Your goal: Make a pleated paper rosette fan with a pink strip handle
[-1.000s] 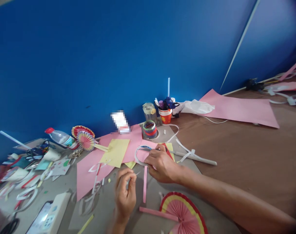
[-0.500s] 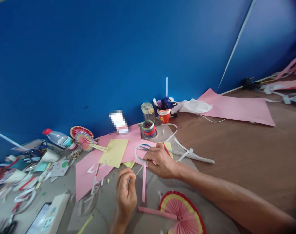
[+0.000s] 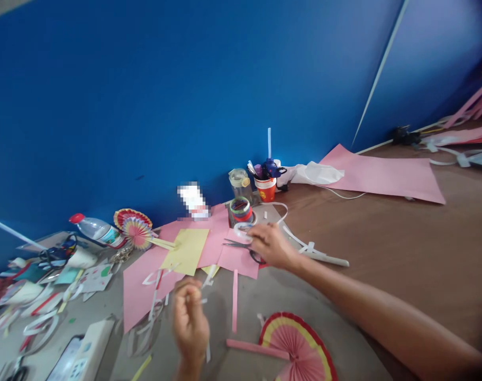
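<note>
My right hand (image 3: 272,246) is closed on a roll of white tape (image 3: 241,227), held above the pink paper (image 3: 241,262) and near a stack of coloured tape rolls (image 3: 241,210). A pair of scissors (image 3: 235,244) lies just below that hand. My left hand (image 3: 191,315) is closed in a pinch, lower and to the left, with a short white tape strip (image 3: 207,276) sticking out at its fingertips. A pleated paper fan (image 3: 304,344) in pink, yellow and red lies at the front, beside a pink paper strip (image 3: 256,349).
Yellow paper (image 3: 187,248) lies on pink sheets. Behind stand a jar (image 3: 241,182) and a red cup of tools (image 3: 266,189) against the blue wall (image 3: 225,95). Left are a bottle (image 3: 96,228), small fans (image 3: 135,227), a power strip (image 3: 93,346) and paper scraps.
The strip stretched between my hands has come apart from the roll. My right hand has moved away with the roll, uncovering the scissors; my left hand has drawn back leftward.
</note>
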The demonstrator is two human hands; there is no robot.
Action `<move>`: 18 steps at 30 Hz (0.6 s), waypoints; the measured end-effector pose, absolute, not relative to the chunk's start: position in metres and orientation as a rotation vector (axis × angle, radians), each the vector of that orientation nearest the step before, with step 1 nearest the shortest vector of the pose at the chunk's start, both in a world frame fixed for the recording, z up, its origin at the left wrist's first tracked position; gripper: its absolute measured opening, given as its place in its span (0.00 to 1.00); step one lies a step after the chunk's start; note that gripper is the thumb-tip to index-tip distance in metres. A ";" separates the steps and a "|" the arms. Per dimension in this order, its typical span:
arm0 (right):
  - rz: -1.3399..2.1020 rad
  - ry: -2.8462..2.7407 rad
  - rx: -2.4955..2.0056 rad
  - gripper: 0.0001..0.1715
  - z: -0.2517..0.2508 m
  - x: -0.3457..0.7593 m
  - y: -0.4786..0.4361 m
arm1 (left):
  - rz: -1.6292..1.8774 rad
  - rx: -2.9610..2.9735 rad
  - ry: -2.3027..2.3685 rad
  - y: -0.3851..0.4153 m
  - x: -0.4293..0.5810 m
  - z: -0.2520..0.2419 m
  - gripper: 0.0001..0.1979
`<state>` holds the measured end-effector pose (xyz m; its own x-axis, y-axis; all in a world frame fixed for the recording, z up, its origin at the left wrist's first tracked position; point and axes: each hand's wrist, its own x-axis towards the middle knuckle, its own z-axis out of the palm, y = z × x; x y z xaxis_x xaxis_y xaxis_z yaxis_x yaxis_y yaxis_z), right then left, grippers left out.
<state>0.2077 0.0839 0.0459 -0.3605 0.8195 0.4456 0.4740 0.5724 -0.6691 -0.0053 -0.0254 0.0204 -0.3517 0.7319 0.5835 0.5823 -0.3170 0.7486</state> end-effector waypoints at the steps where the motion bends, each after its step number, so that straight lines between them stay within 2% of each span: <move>1: 0.497 -1.986 -1.104 0.10 0.047 0.214 0.089 | 1.805 1.560 1.776 -0.024 -0.008 0.020 0.10; 5: 0.153 -2.029 -1.220 0.09 0.046 0.226 0.100 | 1.680 1.203 1.631 -0.014 -0.010 0.015 0.13; 9: 0.053 -2.250 -1.300 0.09 0.029 0.221 0.101 | 1.551 1.103 1.364 -0.007 -0.006 0.009 0.15; 14: 0.101 -2.301 -1.308 0.06 0.022 0.216 0.097 | 1.361 1.261 1.321 -0.005 -0.011 0.007 0.14; 18: 0.503 -2.235 -0.909 0.10 0.040 0.205 0.080 | 1.334 1.375 1.404 -0.001 -0.010 0.005 0.20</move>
<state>0.2050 0.0805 0.0396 -0.5376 0.7231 0.4337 0.4675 0.6837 -0.5603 -0.0099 -0.0012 0.0053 -0.1439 0.9783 0.1490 0.1993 -0.1189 0.9727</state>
